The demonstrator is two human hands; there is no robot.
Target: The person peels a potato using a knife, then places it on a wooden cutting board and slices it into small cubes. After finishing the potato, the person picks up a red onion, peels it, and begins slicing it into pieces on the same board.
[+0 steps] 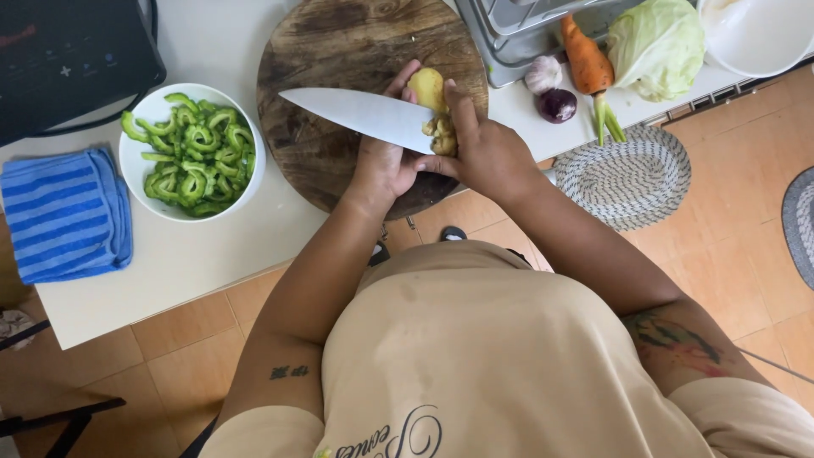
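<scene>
Head view: right hand (490,157) grips the knife (360,114), blade flat against the ginger piece (431,102) pinched in the left hand (386,165) over the round wooden board (339,76); shallow scrapes, thumb clear, suit best.

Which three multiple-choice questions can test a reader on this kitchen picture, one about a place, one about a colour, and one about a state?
1. Where is the bowl of green slices?
A. on the floor
B. between the striped cloth and the round wooden board
C. on the woven mat

2. What colour is the striped cloth?
A. blue
B. red
C. yellow

3. What is the state of the knife?
A. lying alone on the board
B. standing in the rack
C. held against a piece of ginger

Answers:
1 B, the bowl sits on the white counter between them.
2 A, its stripes are light and dark blue.
3 C, the right hand grips it while the left hand holds the ginger.
</scene>
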